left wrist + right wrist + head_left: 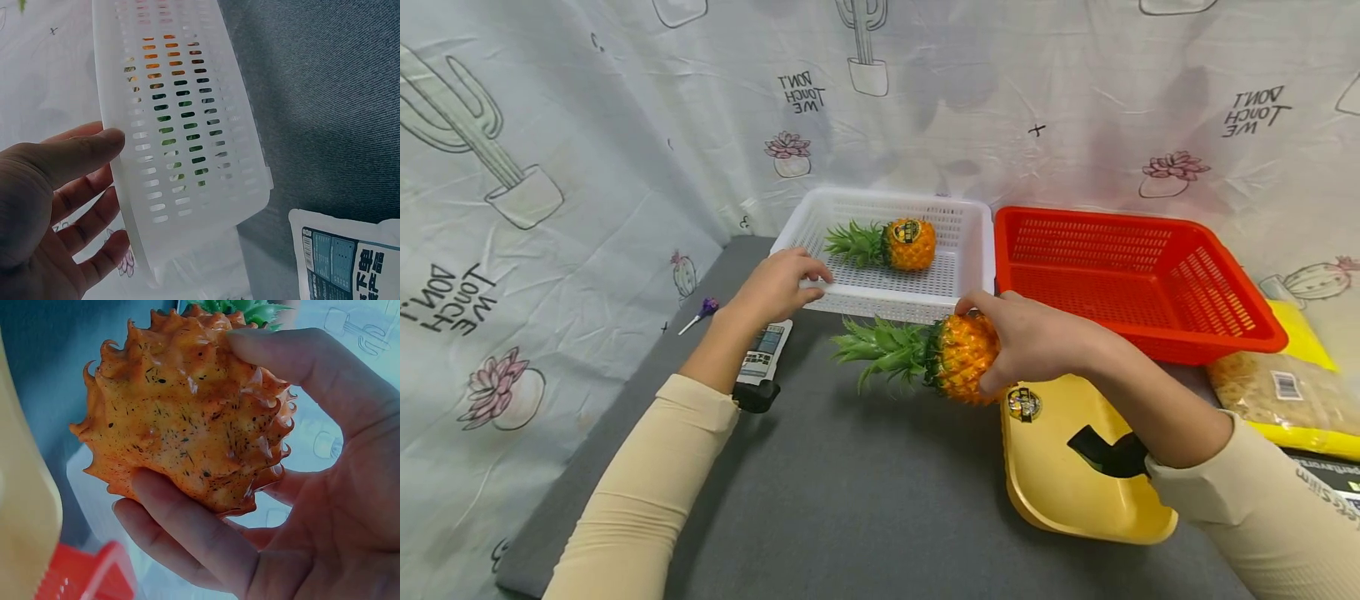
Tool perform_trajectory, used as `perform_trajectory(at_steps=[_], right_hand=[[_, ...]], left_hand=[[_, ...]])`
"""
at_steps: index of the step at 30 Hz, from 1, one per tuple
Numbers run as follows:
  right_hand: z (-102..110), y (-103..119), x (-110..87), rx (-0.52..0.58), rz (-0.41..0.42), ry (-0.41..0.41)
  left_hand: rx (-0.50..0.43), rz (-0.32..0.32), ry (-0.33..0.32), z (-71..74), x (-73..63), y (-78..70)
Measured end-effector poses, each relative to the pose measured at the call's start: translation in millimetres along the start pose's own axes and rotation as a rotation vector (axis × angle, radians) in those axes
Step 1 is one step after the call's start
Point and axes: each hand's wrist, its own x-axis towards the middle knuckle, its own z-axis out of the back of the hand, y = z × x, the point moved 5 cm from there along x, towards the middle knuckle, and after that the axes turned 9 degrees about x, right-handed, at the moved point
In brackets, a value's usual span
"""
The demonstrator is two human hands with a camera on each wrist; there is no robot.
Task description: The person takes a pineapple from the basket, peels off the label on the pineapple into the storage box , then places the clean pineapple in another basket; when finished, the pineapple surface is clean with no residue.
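My right hand grips a pineapple by its orange body, over the table just in front of the white basket. Its green leaves point left. In the right wrist view, the thumb lies on one side of the spiky fruit and fingers curl round the other. My left hand holds the basket's front left rim; the left wrist view has the thumb on the rim and the fingers behind it. Inside that basket lies a second pineapple with a round black label, its leaves also to the left.
A red basket stands right of the white one. Nearer, a yellow bin sits under my right forearm. A clear and yellow bag lies far right. At left are a white packet and a purple lollipop.
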Motion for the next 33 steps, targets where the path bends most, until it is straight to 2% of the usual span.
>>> perform_trajectory(at_steps=[9, 17, 20, 27, 33], right_hand=[[32.5, -9.4, -12.5, -0.078, -0.004, -0.075], [64.7, -21.1, -22.0, -0.088, 0.011, -0.148], [76.6, -28.5, -26.5, -0.095, -0.019, -0.169], [106.2, -56.5, -30.5, -0.147, -0.096, -0.189], [129.5, -91.0, -32.5, -0.102, -0.131, -0.183]], left_hand=[[-0.009, -0.017, 0.008, -1.0, 1.5, 2.6], [-0.016, -0.023, 0.006, -1.9, 2.3, 3.4], [-0.018, -0.026, 0.001, -2.3, 2.1, 3.8], [-0.019, -0.036, -0.029, -1.7, 2.2, 4.7], [-0.028, -0.044, -0.032, -1.7, 1.7, 4.4]])
